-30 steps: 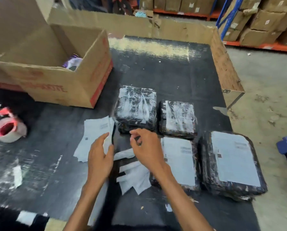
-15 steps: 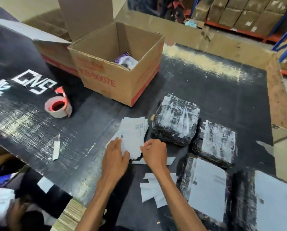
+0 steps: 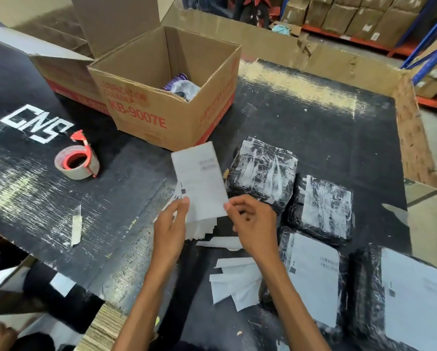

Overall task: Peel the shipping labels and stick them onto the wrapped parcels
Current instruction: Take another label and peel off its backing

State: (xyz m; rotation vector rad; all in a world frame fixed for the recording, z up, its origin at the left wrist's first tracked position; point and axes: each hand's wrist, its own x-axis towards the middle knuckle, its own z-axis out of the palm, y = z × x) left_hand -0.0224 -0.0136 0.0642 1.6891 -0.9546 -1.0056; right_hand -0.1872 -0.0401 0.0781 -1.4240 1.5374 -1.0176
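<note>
With your left hand [image 3: 170, 224] and right hand [image 3: 256, 224] each pinching a lower corner of the raised shipping label [image 3: 199, 181], long axis pointing away from you, note the unlabelled parcel [image 3: 261, 171] lies just right of it, nearer your right hand.

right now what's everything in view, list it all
black wrapped parcels without labels: 2, black film, table centre right
black wrapped parcels with white labels: 2, near right
white shipping label sheet: 1, lifted, pinched by both hands
stack of white labels: 1, under the lifted sheet
white peeled backing strips: several, near centre
open brown cardboard box: 1, red print, far centre
tape roll on red dispenser: 1, left
black table: 1
left hand
right hand
</note>
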